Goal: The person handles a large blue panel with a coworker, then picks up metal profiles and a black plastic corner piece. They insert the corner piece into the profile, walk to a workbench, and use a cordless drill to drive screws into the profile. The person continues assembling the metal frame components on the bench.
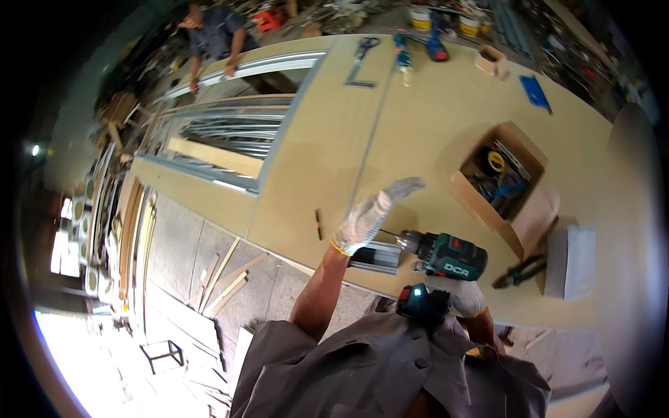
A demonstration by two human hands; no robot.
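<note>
My right hand (463, 298), in a pale work glove, is wrapped round the handle of a dark green and black cordless drill (454, 257). The drill lies sideways in front of my body, and its thin bit points left. My left hand (369, 214), gloved in white with a yellow cuff, is raised above the board with its fingers stretched out. It appears to hold nothing. Just below it, a short metal profile (378, 258) lies at the near edge of the yellowish board (306, 167). A slim dark pen-like stick (318, 224) lies to its left.
Right of my hands stand an open cardboard box (516, 230) of tools and tape, and dark pliers (520, 272). Farther off are a metal square (357, 78), scissors (366, 45) and a blue drill (436, 47). A co-worker (217, 35) handles metal strips at the far left.
</note>
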